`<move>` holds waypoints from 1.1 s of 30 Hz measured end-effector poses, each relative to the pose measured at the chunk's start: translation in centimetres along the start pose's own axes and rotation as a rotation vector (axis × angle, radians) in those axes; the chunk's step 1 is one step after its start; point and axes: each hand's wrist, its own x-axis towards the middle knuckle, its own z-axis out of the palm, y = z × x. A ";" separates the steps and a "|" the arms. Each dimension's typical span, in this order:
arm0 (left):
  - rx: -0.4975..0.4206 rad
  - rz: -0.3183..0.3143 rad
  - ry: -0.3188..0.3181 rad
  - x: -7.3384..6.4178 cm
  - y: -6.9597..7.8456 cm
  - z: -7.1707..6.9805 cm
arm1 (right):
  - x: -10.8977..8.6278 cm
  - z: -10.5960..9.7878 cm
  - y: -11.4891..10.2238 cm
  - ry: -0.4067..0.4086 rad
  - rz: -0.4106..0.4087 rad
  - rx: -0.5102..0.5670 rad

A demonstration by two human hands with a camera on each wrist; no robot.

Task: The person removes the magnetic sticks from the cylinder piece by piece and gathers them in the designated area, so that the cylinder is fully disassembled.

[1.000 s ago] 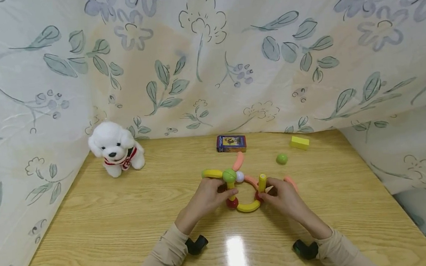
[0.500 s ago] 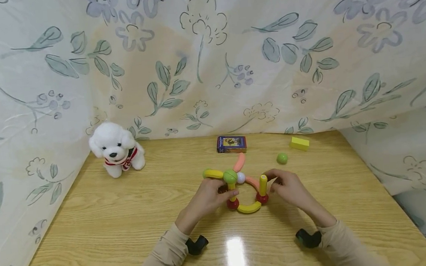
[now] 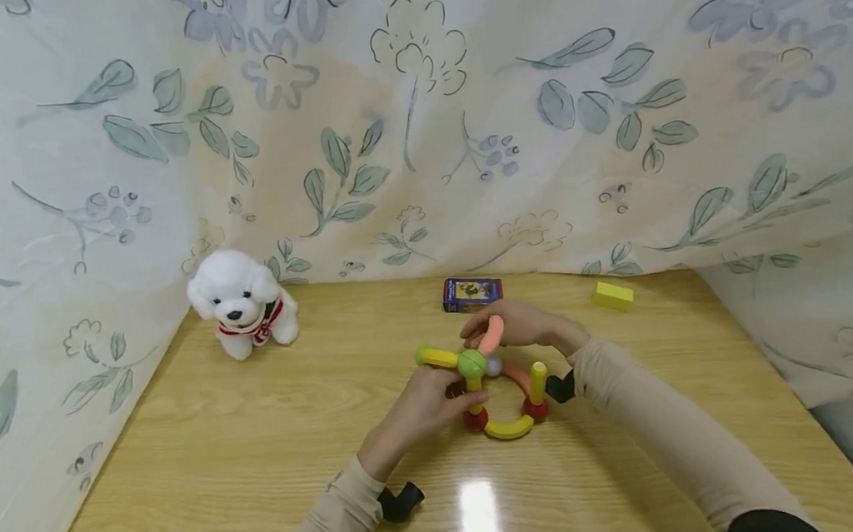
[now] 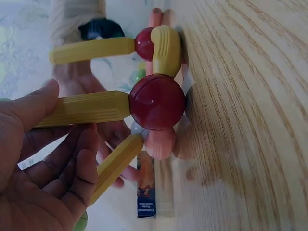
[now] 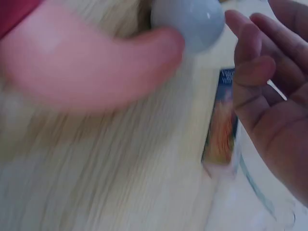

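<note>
My left hand (image 3: 425, 401) pinches an upright yellow stick (image 4: 91, 109) of a ball-and-stick building toy between thumb and fingers. A green ball (image 3: 472, 363) tops that stick and a red ball (image 4: 157, 102) is at its foot. A yellow curved stick (image 3: 509, 429) links this to a second red ball (image 3: 536, 410), which bears another upright yellow stick (image 3: 538, 382). Pink curved sticks (image 5: 96, 72) and a white ball (image 5: 188, 23) form the far side. My right hand (image 3: 515, 324) reaches behind the raised pink stick (image 3: 491, 335), fingers loosely bent with nothing visible in them.
A small card box (image 3: 472, 293) lies just behind the right hand. A yellow block (image 3: 613, 296) is at the back right, a white plush dog (image 3: 243, 301) at the back left. A loose green ball (image 4: 138, 75) and a pink stick (image 4: 156, 17) lie beyond the toy.
My right hand has let go near the right yellow stick and swung forward and left, behind the toy. The left hand keeps its grip. The head view has shifted slightly.
</note>
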 end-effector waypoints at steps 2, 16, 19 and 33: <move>-0.001 0.030 0.009 0.1 0.1 0.0 | 0.5 0.0 -0.3 -0.068 -0.033 0.048; 0.018 0.050 0.032 0.1 0.5 -0.5 | 1.1 0.1 -0.5 -0.150 -0.105 0.091; 0.026 0.041 0.025 0.0 0.4 -0.4 | 1.1 0.3 -0.4 -0.139 -0.118 0.079; 0.016 0.042 0.006 0.0 0.1 0.0 | 1.2 0.9 0.2 -0.138 -0.253 -0.010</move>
